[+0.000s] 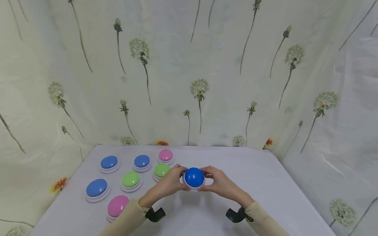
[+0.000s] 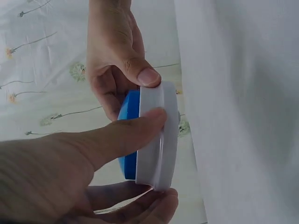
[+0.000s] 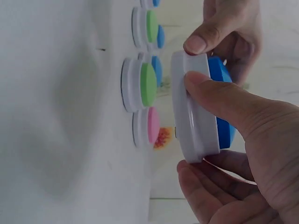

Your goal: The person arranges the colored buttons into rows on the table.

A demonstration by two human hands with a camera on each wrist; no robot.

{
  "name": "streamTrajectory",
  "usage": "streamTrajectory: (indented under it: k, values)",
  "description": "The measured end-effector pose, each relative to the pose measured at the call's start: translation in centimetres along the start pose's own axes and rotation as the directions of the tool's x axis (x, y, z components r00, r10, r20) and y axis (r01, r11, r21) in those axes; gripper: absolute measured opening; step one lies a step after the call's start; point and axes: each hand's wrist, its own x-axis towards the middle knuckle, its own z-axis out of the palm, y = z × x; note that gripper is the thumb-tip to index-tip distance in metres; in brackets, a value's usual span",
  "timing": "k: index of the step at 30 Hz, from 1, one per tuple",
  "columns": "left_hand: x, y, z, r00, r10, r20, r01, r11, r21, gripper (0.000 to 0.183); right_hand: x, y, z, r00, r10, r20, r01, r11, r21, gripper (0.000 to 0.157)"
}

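Between both hands a round push button (image 1: 194, 177) with a blue dome and white base is held up over the table, dome turned toward the head camera. My left hand (image 1: 171, 181) grips its left side, thumb on the white rim and fingers around the far edge. On the other side my right hand (image 1: 220, 184) grips the rim the same way. In the left wrist view the white base (image 2: 156, 140) shows edge-on with the left thumb across it. The right wrist view has the right thumb pressed along the base (image 3: 194, 121).
On the left of the white table (image 1: 283, 196) stand several more buttons: blue (image 1: 109, 162), green (image 1: 131, 179) and pink (image 1: 165, 155) ones. A nearer pink button (image 1: 117, 206) is partly covered by the left sleeve. Behind hangs a dandelion-print curtain (image 1: 171, 65).
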Motion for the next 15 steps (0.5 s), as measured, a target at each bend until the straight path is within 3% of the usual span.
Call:
streamTrajectory:
  k: [8, 15]
  values:
    - [2.3, -1.2, 1.6, 0.998, -0.046, -0.030, 0.047, 0.999, 0.013, 0.061, 2.1, 3.0, 0.4, 0.998, 0.051, 0.039, -0.052, 0.998, 0.024, 0.065]
    - [4.2, -3.2, 3.0, 0.987, -0.158, -0.016, 0.159, 0.987, 0.024, 0.060, 4.2, 5.7, 2.0, 0.991, 0.121, 0.059, -0.121, 0.993, -0.002, 0.067]
